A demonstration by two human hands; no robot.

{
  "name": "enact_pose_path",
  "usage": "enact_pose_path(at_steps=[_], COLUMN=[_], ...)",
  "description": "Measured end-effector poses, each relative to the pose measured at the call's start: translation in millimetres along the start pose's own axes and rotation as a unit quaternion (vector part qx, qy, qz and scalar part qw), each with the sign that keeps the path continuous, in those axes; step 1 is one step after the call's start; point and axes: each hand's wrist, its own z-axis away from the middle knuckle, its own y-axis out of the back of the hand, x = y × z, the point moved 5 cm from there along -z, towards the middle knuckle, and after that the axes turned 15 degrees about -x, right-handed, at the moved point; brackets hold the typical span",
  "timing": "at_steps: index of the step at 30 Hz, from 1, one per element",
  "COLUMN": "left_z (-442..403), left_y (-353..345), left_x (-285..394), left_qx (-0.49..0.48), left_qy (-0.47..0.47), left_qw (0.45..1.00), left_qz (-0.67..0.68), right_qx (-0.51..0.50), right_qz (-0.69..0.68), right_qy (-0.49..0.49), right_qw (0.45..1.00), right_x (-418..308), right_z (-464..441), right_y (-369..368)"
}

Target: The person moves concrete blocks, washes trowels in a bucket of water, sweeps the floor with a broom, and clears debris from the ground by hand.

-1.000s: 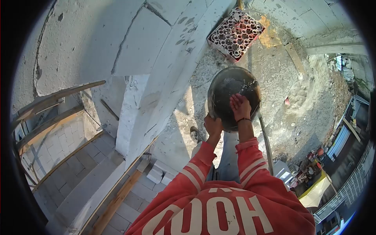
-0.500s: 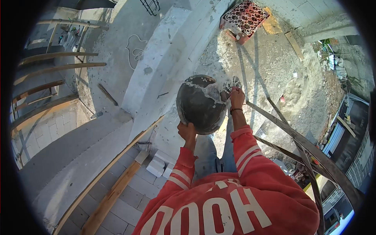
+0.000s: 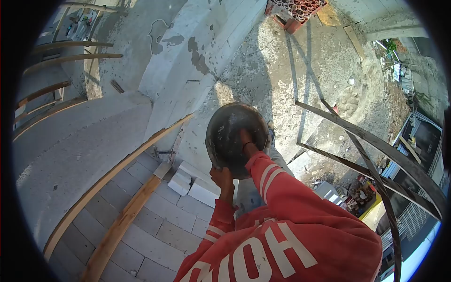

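Observation:
A round black bucket [image 3: 220, 134] is held out in front of me, its open mouth facing up, with wet, glossy patches inside. My left hand [image 3: 222, 178] is closed on its near-left rim. My right hand [image 3: 246, 139] reaches down into the bucket; its fingers are hidden and blurred, so I cannot see whether they hold anything. Beyond the bucket lies a pale concrete ledge [image 3: 181, 70] with dark wet splotches on it.
A red plastic crate [image 3: 293, 14] stands on the rough ground at the top. Metal bars [image 3: 371, 134] cross on the right. To the left are a timber strip [image 3: 117, 181], a wooden plank [image 3: 124, 225] and white blocks [image 3: 203, 190]. Curved wooden poles [image 3: 70, 58] line the far left.
My right hand has gone from beside the bucket's right rim, amid splashing water, down into the bucket. New dark wet patches show on the ledge. The view has shifted.

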Motion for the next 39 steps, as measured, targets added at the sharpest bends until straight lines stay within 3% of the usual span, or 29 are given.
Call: enact_pose_path(at_steps=[1, 2, 3, 7, 8, 9, 11, 12, 13, 16, 17, 18, 19, 20, 21, 22, 23, 24, 25, 27, 28, 29, 30, 31, 32, 33, 34, 36, 39], left_z=[6, 11, 10, 22, 31, 37, 45, 55, 66, 84, 90, 96, 105, 112, 117, 121, 125, 129, 131, 140, 135, 145, 151, 159, 158, 154, 157, 174, 194], left_y=[-4, -10, -19, -52, -60, -66, -81, -84, -84, -84, -82, -81, -79, -76, -74, -73, -75, -77, -79, -95, -101, -90, -79, -71, -75, -78, -78, -64, -67], left_x=[-4, -9, -16, -32, -34, -42, -49, -51, -54, -75, -84, -96, -105, -116, -126, -139, -157, -176, -194, -254, -286, -287, -284, -285, -307, -334, -353, -361, -408], left_qx=[-0.005, -0.008, -0.011, -0.036, -0.025, -0.020, -0.050, -0.013, 0.004, -0.020, -0.007, -0.019, -0.017, -0.001, 0.014, 0.030, 0.045, 0.059, 0.068, 0.114, 0.143, 0.177, 0.187, 0.195, 0.199, 0.235, 0.266, 0.266, 0.236], left_qy=[0.000, 0.001, -0.001, -0.013, 0.002, 0.002, -0.022, -0.087, -0.074, 0.001, -0.008, -0.011, 0.012, 0.012, 0.010, 0.022, 0.055, 0.088, 0.098, 0.202, 0.096, 0.093, 0.127, 0.162, 0.168, 0.186, 0.206, 0.191, 0.119], left_qw=[0.999, 0.998, 0.997, 0.997, 0.997, 0.997, 0.996, 0.993, 0.994, 0.998, 0.997, 0.996, 0.999, 0.999, 0.997, 0.995, 0.992, 0.988, 0.984, 0.913, 0.931, 0.932, 0.911, 0.888, 0.883, 0.908, 0.922, 0.908, 0.880], left_qz=[0.032, 0.068, 0.072, 0.072, 0.069, 0.078, 0.068, 0.073, 0.081, 0.058, 0.077, 0.083, 0.027, 0.052, 0.076, 0.089, 0.101, 0.115, 0.131, 0.335, 0.323, 0.303, 0.345, 0.383, 0.391, 0.294, 0.190, 0.260, 0.394], right_qx=[0.007, -0.107, -0.223, -0.120, 0.137, 0.369, 0.314, 0.236, 0.149, 0.030, 0.063, 0.086, 0.050, -0.013, -0.068, -0.117, -0.158, -0.195, -0.231, -0.335, -0.291, -0.291, -0.274, -0.212, -0.284, -0.291, -0.316, -0.340, -0.307], right_qz=[-0.003, -0.164, -0.312, -0.216, 0.145, 0.476, 0.441, 0.433, 0.442, 0.582, 0.777, 0.913, 0.904, 0.834, 0.690, 0.507, 0.388, 0.326, 0.345, 0.380, 0.326, 0.338, 0.613, 0.761, 0.712, 0.716, 0.763, 0.798, 0.832], right_qy=[0.003, 0.072, 0.138, 0.265, 0.300, 0.283, 0.437, 0.396, 0.344, 0.259, 0.181, 0.128, 0.124, 0.101, 0.058, -0.005, -0.058, -0.106, -0.136, -0.206, -0.190, -0.193, 0.132, 0.430, 0.370, 0.366, 0.244, 0.112, 0.148], right_qw=[1.000, 0.978, 0.913, 0.932, 0.933, 0.746, 0.718, 0.774, 0.815, 0.770, 0.599, 0.377, 0.406, 0.542, 0.718, 0.854, 0.906, 0.919, 0.900, 0.837, 0.879, 0.874, 0.729, 0.437, 0.525, 0.518, 0.509, 0.484, 0.437], right_x=[-13, -46, -84, -186, -204, -222, -216, -201, -179, -88, -61, -34, -17, -8, 3, 15, 25, 31, 35, 49, 55, 66, 55, 60, 76, 104, 150, 202, 254], right_z=[17, 53, 89, 195, 217, 242, 258, 250, 243, 160, 133, 107, 96, 106, 119, 145, 173, 204, 222, 251, 243, 229, 213, 224, 217, 194, 152, 137, 148], right_y=[3, -18, -40, 27, 56, 65, 65, 65, 52, 74, 86, 97, 100, 87, 78, 57, 28, 1, -15, -39, -33, -26, -31, -37, -30, -11, 26, 52, 72])
